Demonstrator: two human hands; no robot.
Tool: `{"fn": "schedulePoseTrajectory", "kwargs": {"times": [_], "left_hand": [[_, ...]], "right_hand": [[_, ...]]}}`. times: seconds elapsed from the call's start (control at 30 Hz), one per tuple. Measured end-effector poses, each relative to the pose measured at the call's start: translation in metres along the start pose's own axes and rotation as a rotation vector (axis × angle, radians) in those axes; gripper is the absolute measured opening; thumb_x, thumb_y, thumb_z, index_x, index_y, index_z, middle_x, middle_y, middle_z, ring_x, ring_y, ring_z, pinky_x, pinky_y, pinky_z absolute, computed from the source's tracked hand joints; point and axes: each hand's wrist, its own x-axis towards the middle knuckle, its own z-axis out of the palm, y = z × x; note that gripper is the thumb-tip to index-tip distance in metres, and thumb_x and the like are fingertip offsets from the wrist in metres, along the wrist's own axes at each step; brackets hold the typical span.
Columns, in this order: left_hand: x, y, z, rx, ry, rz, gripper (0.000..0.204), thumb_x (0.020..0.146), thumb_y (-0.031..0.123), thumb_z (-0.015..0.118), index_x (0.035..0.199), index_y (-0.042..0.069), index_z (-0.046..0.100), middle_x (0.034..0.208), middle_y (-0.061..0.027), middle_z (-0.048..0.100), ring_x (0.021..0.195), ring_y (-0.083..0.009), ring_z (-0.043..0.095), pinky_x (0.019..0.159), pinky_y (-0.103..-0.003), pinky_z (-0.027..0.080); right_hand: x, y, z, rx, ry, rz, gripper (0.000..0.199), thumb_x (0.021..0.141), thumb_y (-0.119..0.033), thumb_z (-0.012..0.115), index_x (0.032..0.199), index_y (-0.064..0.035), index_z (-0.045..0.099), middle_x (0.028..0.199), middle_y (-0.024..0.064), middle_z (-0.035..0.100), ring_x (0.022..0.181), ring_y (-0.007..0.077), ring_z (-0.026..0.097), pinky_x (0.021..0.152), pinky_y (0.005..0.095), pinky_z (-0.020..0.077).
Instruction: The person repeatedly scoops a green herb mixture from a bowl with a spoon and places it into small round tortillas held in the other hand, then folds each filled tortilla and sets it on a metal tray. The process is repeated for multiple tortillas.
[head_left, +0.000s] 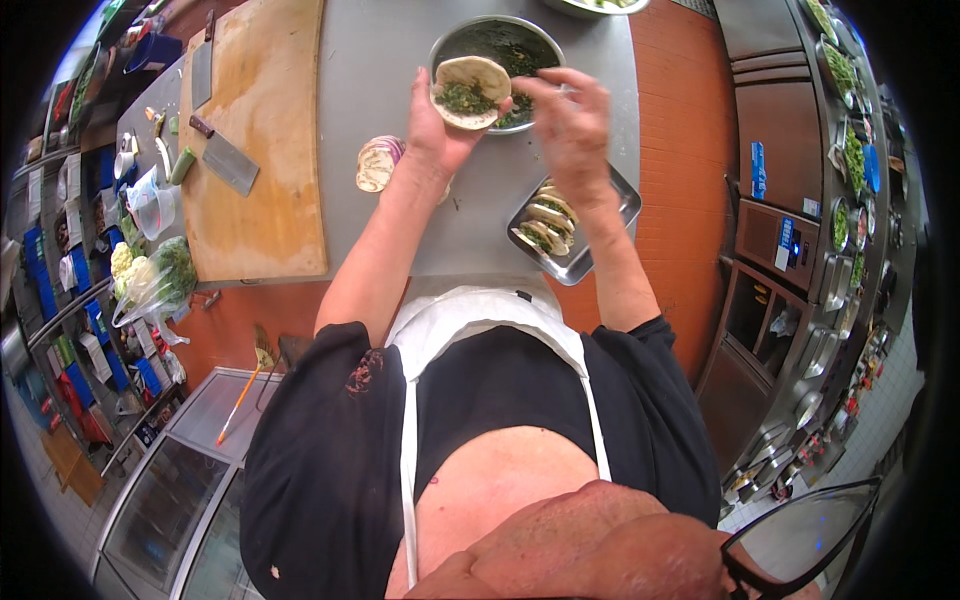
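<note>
My left hand (pixel 440 135) holds up a pale round eggplant slice (pixel 478 75) with chopped green filling (pixel 466 98) on its face. Just to its right is my right hand (pixel 572 125), smeared by motion, its fingers pointing toward the slice. Whether those fingers hold anything does not show. Behind both hands stands a steel bowl (pixel 440 48) of dark green chopped mix, partly covered by them. A stack of purple-edged eggplant slices (pixel 378 165) lies left of my left wrist. Under my right forearm, a metal tray (pixel 575 270) contains several filled slices (pixel 548 220) in a row.
On the left, a wooden cutting board (pixel 260 150) bears a cleaver (pixel 230 162) and another knife (pixel 202 72). Bagged vegetables (pixel 165 275) are at the table's left edge. Another bowl (pixel 598 6) stands at the far edge. Steel cabinets (pixel 775 130) line the right side.
</note>
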Motion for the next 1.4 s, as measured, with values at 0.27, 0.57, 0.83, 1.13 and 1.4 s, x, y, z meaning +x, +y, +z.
{"fn": "schedulePoseTrajectory", "kwargs": {"times": [0.27, 0.57, 0.83, 1.13, 1.4], "left_hand": [[-0.013, -0.01, 0.016, 0.052, 0.01, -0.025, 0.077, 0.117, 0.065, 0.024, 0.16, 0.007, 0.051, 0.159, -0.0178, 0.058, 0.147, -0.0377, 0.057, 0.126, -0.063, 0.044], [-0.022, -0.014, 0.014, 0.05, -0.033, -0.044, 0.073, 0.118, 0.06, 0.025, 0.164, 0.006, 0.045, 0.161, -0.0189, 0.057, 0.15, -0.0399, 0.054, 0.126, -0.069, 0.043], [-0.027, -0.012, 0.017, -0.054, -0.161, -0.153, 0.073, 0.118, 0.061, 0.025, 0.158, 0.005, 0.048, 0.159, -0.0228, 0.055, 0.148, -0.0447, 0.055, 0.123, -0.073, 0.045], [-0.024, -0.018, 0.022, -0.186, -0.207, -0.193, 0.081, 0.117, 0.068, 0.02, 0.161, 0.004, 0.045, 0.156, -0.0266, 0.055, 0.144, -0.0482, 0.057, 0.126, -0.066, 0.044], [-0.027, -0.024, 0.027, -0.051, -0.061, -0.075, 0.08, 0.118, 0.063, 0.021, 0.161, 0.0, 0.045, 0.157, -0.0298, 0.055, 0.147, -0.0495, 0.054, 0.125, -0.064, 0.047]], "right_hand": [[-0.008, -0.023, 0.012, -0.007, -0.043, -0.04, 0.041, 0.085, -0.001, 0.076, 0.115, -0.0267, 0.087, 0.149, 0.009, 0.064, 0.147, 0.0445, 0.05, 0.123, 0.0545, 0.0425], [0.017, -0.018, -0.005, 0.106, 0.046, -0.015, 0.049, 0.091, -0.005, 0.072, 0.134, -0.0253, 0.08, 0.156, 0.0136, 0.062, 0.152, 0.0456, 0.048, 0.129, 0.0561, 0.0374], [-0.019, 0.0, -0.001, 0.196, -0.226, 0.038, 0.078, 0.088, -0.009, 0.085, 0.16, -0.0109, 0.057, 0.169, 0.0144, 0.051, 0.16, 0.0427, 0.042, 0.135, 0.054, 0.0318], [-0.046, -0.027, -0.016, 0.17, 0.084, 0.179, 0.044, 0.095, -0.003, 0.074, 0.138, -0.0119, 0.075, 0.159, 0.017, 0.058, 0.156, 0.0405, 0.047, 0.127, 0.0525, 0.0429], [-0.051, -0.051, 0.003, 0.019, 0.022, 0.144, 0.06, 0.089, 0.012, 0.062, 0.14, -0.0155, 0.077, 0.156, 0.0158, 0.06, 0.154, 0.0433, 0.047, 0.126, 0.0526, 0.0444]]}}
